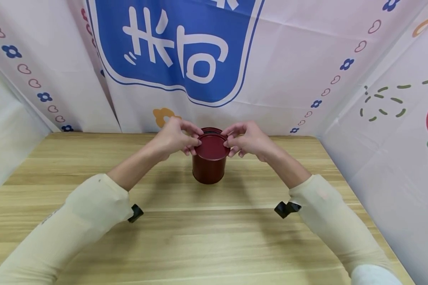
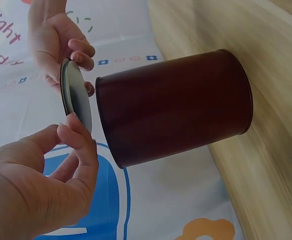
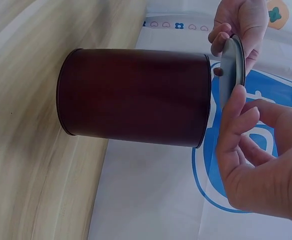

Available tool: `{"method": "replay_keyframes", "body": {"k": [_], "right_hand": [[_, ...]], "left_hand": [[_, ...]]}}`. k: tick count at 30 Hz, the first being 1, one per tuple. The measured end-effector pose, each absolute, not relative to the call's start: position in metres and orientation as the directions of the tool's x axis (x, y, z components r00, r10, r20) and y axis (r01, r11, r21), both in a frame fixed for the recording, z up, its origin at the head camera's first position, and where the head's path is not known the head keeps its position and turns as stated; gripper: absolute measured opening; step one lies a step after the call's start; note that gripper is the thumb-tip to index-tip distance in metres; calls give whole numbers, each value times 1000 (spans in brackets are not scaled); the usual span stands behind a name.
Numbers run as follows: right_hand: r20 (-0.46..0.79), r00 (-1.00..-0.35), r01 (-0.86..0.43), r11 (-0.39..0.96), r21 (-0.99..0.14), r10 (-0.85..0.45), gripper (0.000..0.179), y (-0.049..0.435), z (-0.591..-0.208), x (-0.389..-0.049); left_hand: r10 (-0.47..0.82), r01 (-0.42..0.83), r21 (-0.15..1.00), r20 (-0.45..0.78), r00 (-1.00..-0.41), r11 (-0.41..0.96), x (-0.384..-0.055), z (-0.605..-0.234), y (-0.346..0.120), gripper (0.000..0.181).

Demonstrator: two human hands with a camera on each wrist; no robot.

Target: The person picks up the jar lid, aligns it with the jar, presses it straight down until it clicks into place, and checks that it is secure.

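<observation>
A dark red cylindrical canister (image 1: 208,171) stands upright on the wooden table, near its back edge. Just above its mouth is a round red lid (image 1: 212,147), apart from the rim and slightly tilted. My left hand (image 1: 174,138) pinches the lid's left edge between thumb and fingers. On the opposite edge, my right hand (image 1: 249,139) pinches it the same way. Both wrist views show the lid's silvery underside and a gap between the lid (image 2: 77,95) and the canister (image 2: 173,107). What the canister holds inside is hidden.
The wooden table (image 1: 199,245) stretches toward me in front of the canister. Behind it hangs a white cloth (image 1: 285,71) with a blue printed sign, and a printed white wall (image 1: 385,150) borders the right side. Black straps (image 1: 287,209) show at the sleeves.
</observation>
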State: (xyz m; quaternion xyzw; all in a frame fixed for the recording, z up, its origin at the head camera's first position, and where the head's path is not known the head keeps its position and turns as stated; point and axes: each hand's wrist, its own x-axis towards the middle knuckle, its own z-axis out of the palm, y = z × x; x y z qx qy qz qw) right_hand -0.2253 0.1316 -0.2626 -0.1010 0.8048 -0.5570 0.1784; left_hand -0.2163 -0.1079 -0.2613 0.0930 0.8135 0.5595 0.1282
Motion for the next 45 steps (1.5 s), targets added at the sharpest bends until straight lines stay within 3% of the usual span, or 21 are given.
{"method": "replay_keyframes", "body": {"k": [26, 45], "right_hand": [[-182, -925, 21, 434, -901, -333, 25, 127, -262, -252], [-99, -940, -83, 499, -862, -327, 21, 122, -270, -263]], "left_hand": [[257, -38, 925, -145, -955, 378, -242, -263, -108, 25], [257, 11, 898, -114, -960, 440, -250, -268, -110, 24]]}}
